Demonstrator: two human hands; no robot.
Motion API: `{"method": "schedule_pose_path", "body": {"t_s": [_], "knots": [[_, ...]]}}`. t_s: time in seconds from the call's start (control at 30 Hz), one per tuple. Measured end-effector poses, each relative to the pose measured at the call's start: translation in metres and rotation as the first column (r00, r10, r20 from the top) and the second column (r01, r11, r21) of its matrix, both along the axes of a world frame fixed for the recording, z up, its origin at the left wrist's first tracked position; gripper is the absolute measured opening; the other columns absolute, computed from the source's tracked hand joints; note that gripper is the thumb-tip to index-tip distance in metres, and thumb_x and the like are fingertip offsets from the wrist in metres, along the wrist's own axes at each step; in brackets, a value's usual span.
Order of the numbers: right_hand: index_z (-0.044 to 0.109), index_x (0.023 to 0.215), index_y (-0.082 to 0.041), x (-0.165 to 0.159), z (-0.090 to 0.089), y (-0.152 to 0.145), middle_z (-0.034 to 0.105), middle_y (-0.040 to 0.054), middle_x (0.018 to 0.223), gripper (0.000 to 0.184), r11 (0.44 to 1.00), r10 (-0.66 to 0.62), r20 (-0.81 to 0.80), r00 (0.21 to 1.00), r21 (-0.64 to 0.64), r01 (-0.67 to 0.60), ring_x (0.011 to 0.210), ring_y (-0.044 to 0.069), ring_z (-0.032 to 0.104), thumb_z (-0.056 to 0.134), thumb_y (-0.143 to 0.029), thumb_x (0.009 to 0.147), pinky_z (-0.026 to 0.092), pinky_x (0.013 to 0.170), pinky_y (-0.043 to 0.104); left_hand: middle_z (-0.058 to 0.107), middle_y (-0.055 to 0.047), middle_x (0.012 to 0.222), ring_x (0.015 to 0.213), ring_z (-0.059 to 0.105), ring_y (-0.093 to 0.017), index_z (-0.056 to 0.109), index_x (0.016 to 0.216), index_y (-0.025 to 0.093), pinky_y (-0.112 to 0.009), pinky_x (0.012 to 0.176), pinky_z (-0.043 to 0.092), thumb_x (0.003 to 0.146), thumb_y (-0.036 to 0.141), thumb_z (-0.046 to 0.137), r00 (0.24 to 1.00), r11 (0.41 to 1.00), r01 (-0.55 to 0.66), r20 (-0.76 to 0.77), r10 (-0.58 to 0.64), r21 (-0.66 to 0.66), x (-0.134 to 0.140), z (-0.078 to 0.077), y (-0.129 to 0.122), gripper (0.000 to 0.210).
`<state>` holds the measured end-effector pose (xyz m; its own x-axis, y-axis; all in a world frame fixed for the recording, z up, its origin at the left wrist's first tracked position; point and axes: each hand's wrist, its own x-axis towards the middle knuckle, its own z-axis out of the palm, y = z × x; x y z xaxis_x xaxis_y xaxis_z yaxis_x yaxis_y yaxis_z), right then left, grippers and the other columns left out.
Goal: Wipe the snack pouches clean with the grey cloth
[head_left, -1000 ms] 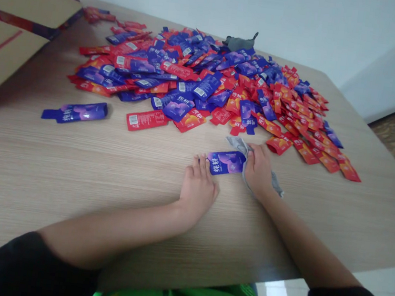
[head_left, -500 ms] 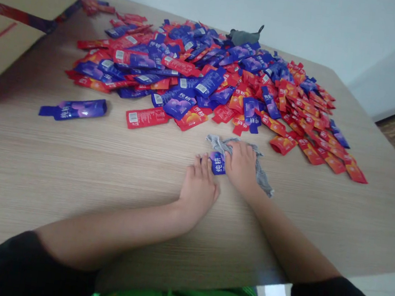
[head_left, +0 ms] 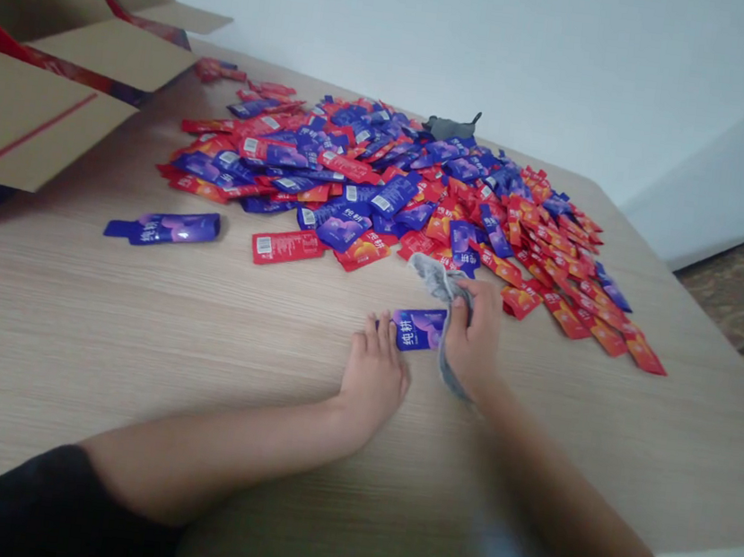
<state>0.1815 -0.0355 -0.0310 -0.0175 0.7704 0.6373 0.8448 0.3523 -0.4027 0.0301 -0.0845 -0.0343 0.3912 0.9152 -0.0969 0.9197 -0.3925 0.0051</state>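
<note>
A blue pouch (head_left: 421,329) with purple fruit and white lettering lies flat on the wooden table (head_left: 256,337). My left hand (head_left: 375,365) is closed over its left end, fingertips pressing it against the tabletop and hiding that end. At the pouch's right end, my right hand (head_left: 477,337) grips a crumpled grey cloth (head_left: 436,277). Part of the cloth hangs below the hand, and the rest sticks up beyond the fingers. The right end of the pouch is partly hidden by the cloth.
Behind my hands spreads a large heap of red and blue pouches (head_left: 351,168). Another blue pouch (head_left: 178,229) and a red pouch (head_left: 287,247) lie at the heap's front left. An open cardboard box (head_left: 58,123) stands at left. A dark grey object (head_left: 450,128) rests near the wall.
My right hand has moved right and lifted the cloth up somewhat, uncovering more of the blue pouch. My left hand keeps its hold. The view has tilted upward, showing more of the box.
</note>
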Motion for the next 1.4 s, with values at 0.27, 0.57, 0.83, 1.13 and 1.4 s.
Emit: {"method": "schedule_pose_path", "body": {"t_s": [0.27,0.57,0.83,1.13,1.4], "knots": [[0.061,0.120,-0.023,-0.033,-0.029,0.000,0.060,0.0096,0.119,0.030,0.944,0.104,0.412,0.905,-0.327,0.040,0.102,0.027,0.050,0.044,-0.030,0.096,0.036,0.085,0.039,0.033,-0.027,0.152,0.141,0.034,-0.041,0.031,0.148,-0.005,-0.048,0.103,0.039,0.098,0.031,0.038,1.000,1.000,-0.009,-0.002,0.009,-0.012,0.001,0.003,0.001,0.062],[0.060,0.120,-0.018,0.019,-0.038,0.005,0.058,0.0132,0.119,0.034,0.934,-0.138,0.384,0.913,-0.256,0.249,0.101,0.028,0.050,0.035,-0.027,0.098,0.037,0.085,0.040,0.026,-0.028,0.154,0.141,0.033,-0.042,0.030,0.147,-0.007,-0.048,0.102,0.039,0.097,0.029,0.037,1.000,0.999,0.010,-0.029,-0.011,-0.033,0.002,0.001,0.002,0.062],[0.061,0.115,-0.019,0.014,-0.024,0.001,0.059,0.0124,0.112,0.032,0.963,-0.148,0.267,0.952,-0.181,0.200,0.101,0.028,0.048,0.037,-0.026,0.096,0.037,0.088,0.043,0.026,-0.026,0.154,0.140,0.034,-0.041,0.032,0.147,-0.005,-0.048,0.100,0.041,0.097,0.030,0.036,0.999,1.000,0.006,-0.038,-0.006,-0.007,0.002,0.000,0.002,0.061],[0.061,0.119,-0.022,-0.030,-0.024,0.005,0.060,0.0102,0.116,0.032,0.946,0.143,0.438,0.888,-0.324,0.007,0.098,0.026,0.049,0.041,-0.026,0.096,0.036,0.084,0.040,0.035,-0.028,0.151,0.139,0.036,-0.042,0.033,0.147,-0.006,-0.048,0.100,0.040,0.097,0.027,0.038,1.000,1.000,-0.001,0.020,0.001,-0.008,0.002,0.003,0.001,0.060],[0.060,0.119,-0.018,0.021,-0.034,0.005,0.059,0.0128,0.116,0.034,0.948,-0.071,0.409,0.910,-0.255,0.189,0.100,0.028,0.049,0.037,-0.025,0.096,0.037,0.086,0.041,0.026,-0.028,0.154,0.141,0.033,-0.043,0.032,0.146,-0.008,-0.048,0.099,0.041,0.097,0.026,0.036,0.999,1.000,0.027,-0.040,-0.027,-0.010,0.003,0.000,0.003,0.060]]}}
